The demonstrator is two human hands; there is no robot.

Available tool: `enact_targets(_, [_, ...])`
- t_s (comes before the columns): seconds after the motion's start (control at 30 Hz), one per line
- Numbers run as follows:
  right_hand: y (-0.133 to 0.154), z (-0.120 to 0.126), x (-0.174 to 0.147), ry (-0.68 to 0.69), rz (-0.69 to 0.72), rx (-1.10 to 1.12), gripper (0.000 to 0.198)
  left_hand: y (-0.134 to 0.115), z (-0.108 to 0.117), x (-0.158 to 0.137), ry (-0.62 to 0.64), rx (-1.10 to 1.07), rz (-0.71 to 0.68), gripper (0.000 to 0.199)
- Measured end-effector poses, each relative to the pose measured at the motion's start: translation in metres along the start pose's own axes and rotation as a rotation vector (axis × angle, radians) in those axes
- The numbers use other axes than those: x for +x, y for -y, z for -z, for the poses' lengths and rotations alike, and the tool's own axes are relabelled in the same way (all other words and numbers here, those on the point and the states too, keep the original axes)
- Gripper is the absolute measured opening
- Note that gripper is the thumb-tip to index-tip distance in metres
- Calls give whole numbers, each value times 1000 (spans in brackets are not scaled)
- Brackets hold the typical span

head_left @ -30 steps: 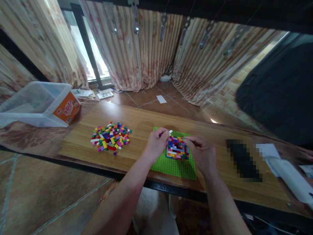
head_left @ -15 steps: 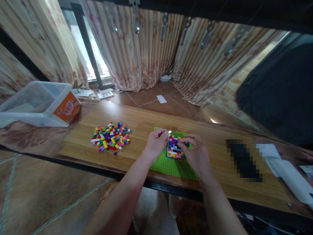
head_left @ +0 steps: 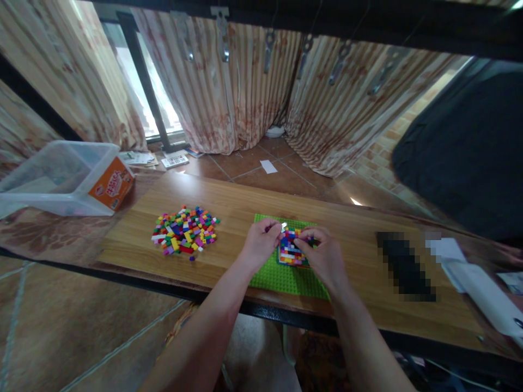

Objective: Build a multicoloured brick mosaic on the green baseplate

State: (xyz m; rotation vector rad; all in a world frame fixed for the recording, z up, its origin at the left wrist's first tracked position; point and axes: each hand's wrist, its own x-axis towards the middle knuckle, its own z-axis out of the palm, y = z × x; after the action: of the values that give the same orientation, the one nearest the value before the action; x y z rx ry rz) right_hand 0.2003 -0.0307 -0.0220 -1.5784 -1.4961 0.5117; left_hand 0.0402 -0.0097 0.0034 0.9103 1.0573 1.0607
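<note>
A block of multicoloured toy bricks [head_left: 291,256] stands on the green baseplate [head_left: 272,277]. At its upper left corner, my left hand [head_left: 261,239] is closed in a pinch around a small white brick [head_left: 284,225]. My right hand [head_left: 321,247] reaches over the right side of the block with thumb and fingertips together. Whether a brick sits between those right fingertips is too small to make out. Part of the block is hidden under the right hand.
A pile of loose toy bricks [head_left: 186,230] lies left on the wooden board [head_left: 229,207]. Beyond it stands a clear plastic bin [head_left: 69,185] with an orange label. To the right are a pixelated dark object [head_left: 406,267] and a white object [head_left: 484,296].
The camera view has shifted slightly. Both hands stay at the brick block, their fingers almost unmoved, and the white brick remains in the left pinch.
</note>
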Motion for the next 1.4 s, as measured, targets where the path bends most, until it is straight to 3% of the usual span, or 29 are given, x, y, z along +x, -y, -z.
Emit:
enact_targets(0.17, [-6, 7, -2, 3, -23, 66, 15, -1, -1, 0, 11, 7, 10, 17])
enact_targets(0.33, [3, 14, 0, -127, -17, 102, 23, 3, -1, 1, 58, 47, -18, 17])
enact_targets(0.63, [26, 7, -6, 57, -98, 234, 30, 10, -3, 0, 186, 122, -118, 24])
enact_targets(1.13, [31, 8, -5, 109, -199, 445, 26, 6, 1, -2, 305, 246, -221, 19])
enact_targets(1.4, [28, 14, -3, 73, -229, 592, 21, 0, 0, -4, 300, 94, -156, 22])
